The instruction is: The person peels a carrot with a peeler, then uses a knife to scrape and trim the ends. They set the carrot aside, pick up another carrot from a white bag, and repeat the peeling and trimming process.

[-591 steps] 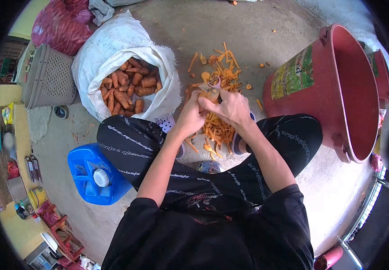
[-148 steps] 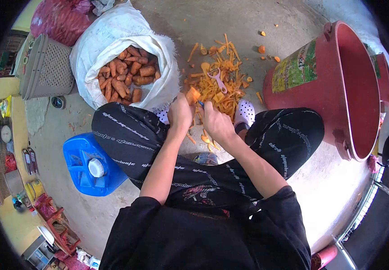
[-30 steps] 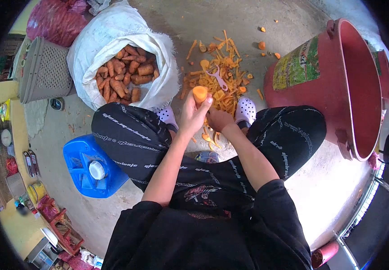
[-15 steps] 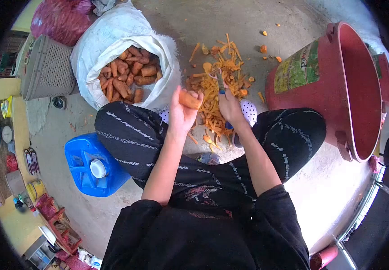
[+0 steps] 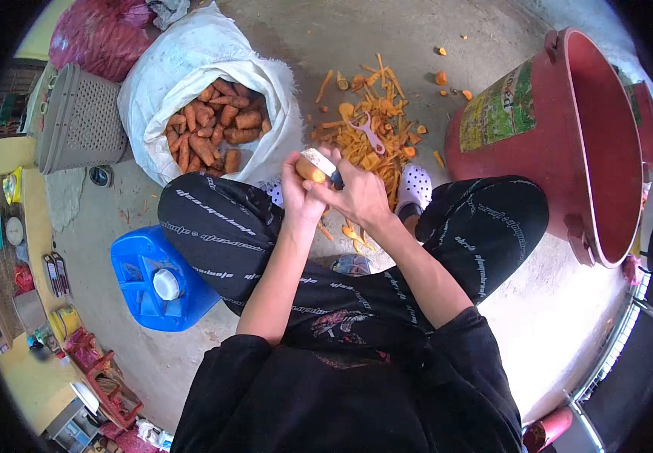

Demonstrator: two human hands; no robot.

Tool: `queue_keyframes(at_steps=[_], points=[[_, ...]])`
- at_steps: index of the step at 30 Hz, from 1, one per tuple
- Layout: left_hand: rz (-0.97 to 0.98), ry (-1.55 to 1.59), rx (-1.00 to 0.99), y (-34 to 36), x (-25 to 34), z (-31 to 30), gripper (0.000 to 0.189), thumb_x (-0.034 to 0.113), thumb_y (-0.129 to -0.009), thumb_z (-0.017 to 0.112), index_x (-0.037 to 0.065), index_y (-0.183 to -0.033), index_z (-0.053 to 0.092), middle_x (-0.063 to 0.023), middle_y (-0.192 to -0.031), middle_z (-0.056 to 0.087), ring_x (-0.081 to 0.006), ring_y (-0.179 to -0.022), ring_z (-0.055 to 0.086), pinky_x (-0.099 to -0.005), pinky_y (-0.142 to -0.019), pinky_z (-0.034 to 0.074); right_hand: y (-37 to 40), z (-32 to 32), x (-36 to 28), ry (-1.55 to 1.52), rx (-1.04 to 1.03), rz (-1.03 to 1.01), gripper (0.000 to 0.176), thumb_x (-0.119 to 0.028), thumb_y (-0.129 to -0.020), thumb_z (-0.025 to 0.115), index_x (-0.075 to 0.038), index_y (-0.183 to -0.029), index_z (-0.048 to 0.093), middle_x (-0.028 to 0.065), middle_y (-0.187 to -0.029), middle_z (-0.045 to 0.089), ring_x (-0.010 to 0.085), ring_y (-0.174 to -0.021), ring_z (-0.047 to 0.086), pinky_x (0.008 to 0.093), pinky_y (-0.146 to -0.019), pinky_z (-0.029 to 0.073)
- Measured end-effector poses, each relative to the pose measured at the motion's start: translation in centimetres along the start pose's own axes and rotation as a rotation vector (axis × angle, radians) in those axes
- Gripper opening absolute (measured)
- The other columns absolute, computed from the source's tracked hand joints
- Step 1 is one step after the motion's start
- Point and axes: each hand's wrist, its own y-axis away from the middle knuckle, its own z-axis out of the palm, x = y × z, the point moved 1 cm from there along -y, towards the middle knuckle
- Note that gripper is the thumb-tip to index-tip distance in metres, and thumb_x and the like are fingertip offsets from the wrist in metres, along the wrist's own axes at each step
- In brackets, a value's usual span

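Observation:
My left hand [image 5: 294, 183] is wrapped around a stubby carrot [image 5: 311, 171], in front of my knees. A knife [image 5: 337, 178] with a dark handle is in my right hand [image 5: 360, 194]. Its wide, light blade lies against the carrot, and part of the handle is hidden by my fingers. Just beyond my hands, a pink peeler [image 5: 369, 134] rests on a heap of orange peelings [image 5: 387, 121] on the floor. To the left, an open white sack [image 5: 183, 68] holds several unpeeled carrots [image 5: 209, 128].
A large red tub [image 5: 606, 151] lies tipped beside my right knee. By my left knee stands a blue jerrycan [image 5: 157, 279]. Grey plastic crates [image 5: 89, 117] and a red mesh sack [image 5: 100, 38] are at the far left. Carrot ends [image 5: 440, 78] are scattered on the floor.
My right hand has come back from the peelings with the knife and met my left hand. The blade now touches the carrot, and the peeler lies uncovered on the heap.

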Motion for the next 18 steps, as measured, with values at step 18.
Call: queue_keyframes(at_steps=[18], points=[[0.029, -0.028, -0.027, -0.1, -0.7, 1.0, 0.05, 0.039, -0.09, 0.038, -0.004, -0.104, 0.058, -0.0164, -0.099, 0.064, -0.0302, -0.098, 0.059, -0.0407, -0.095, 0.043, -0.1, -0.7, -0.1, 0.003, 0.005, 0.003, 0.08, -0.071, -0.068, 0.058, 0.003, -0.096, 0.06, 0.0218, -0.07, 0.064, 0.0368, -0.067, 0.066, 0.0449, -0.063, 0.053]])
